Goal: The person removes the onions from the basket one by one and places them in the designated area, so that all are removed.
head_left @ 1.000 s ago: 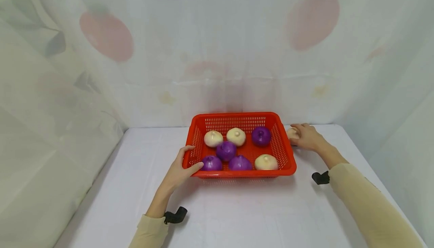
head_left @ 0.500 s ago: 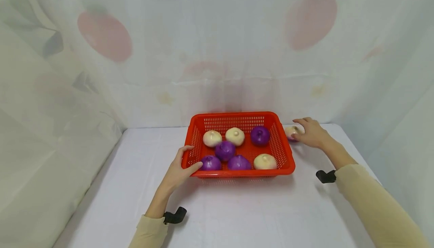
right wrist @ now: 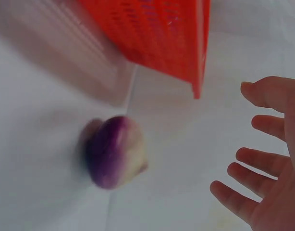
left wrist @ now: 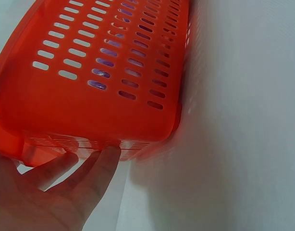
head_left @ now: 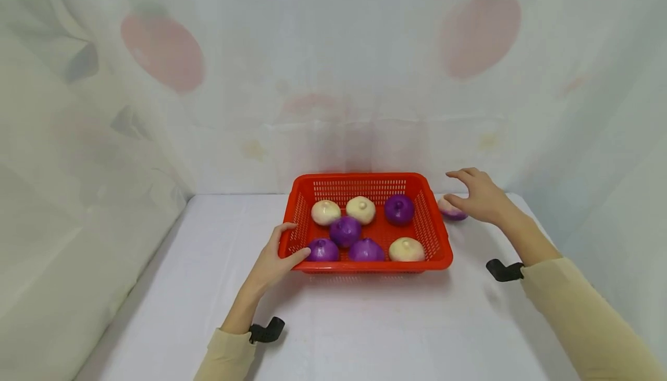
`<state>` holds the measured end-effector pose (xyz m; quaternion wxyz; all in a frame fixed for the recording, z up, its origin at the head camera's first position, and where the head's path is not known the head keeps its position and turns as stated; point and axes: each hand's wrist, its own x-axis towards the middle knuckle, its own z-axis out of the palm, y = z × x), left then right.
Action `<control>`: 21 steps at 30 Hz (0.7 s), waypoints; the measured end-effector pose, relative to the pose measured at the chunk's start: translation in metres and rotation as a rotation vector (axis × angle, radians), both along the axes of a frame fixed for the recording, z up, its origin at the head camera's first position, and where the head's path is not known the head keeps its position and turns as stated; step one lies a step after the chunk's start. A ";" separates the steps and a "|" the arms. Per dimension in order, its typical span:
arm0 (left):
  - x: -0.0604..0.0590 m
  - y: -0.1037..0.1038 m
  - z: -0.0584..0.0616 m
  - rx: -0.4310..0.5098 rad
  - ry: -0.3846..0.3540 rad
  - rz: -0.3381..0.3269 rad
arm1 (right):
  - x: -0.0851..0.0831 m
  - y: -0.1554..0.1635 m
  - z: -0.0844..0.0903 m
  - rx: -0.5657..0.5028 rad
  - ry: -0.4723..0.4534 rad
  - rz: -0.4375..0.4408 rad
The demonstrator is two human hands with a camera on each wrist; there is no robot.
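A red slotted basket [head_left: 440,236] stands on the white table and holds several purple and cream onion-shaped balls. My left hand [head_left: 276,259] grips its near left corner, thumb over the rim and fingers under the wall [left wrist: 85,120]. To the right of the basket a purple-and-cream ball [head_left: 451,209] lies on the table, blurred in the right wrist view [right wrist: 116,151]. My right hand [head_left: 476,196] hovers just above and beside that ball with fingers spread and holds nothing; its fingers [right wrist: 255,166] show clear of the ball.
A pale curtain with faded fruit prints hangs behind and to both sides of the table. The table's right edge [head_left: 547,224] runs close to my right arm. Black wrist mounts [head_left: 502,270] show on both arms.
My right hand has let go of the ball, lifted and opened its fingers. The ball now lies loose on the table right of the basket. The left hand has stayed on the basket.
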<state>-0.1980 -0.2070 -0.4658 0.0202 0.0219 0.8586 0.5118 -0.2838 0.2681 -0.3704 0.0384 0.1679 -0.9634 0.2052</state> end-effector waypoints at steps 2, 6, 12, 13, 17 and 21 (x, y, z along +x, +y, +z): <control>0.000 -0.001 0.001 -0.003 0.000 0.001 | 0.004 -0.007 0.005 -0.007 0.009 0.007; 0.002 -0.001 0.002 0.000 0.016 0.002 | 0.011 -0.020 0.013 -0.008 0.034 0.033; 0.003 -0.001 0.000 -0.005 0.015 0.001 | 0.022 -0.038 0.024 -0.023 0.048 0.067; 0.002 -0.001 -0.001 -0.007 0.012 0.001 | 0.024 -0.041 0.026 -0.023 0.053 0.072; 0.001 -0.001 -0.001 -0.019 0.003 0.003 | 0.030 -0.050 0.031 -0.028 0.078 0.089; 0.001 0.000 0.001 -0.029 -0.004 0.003 | 0.037 -0.057 0.033 -0.038 0.099 0.105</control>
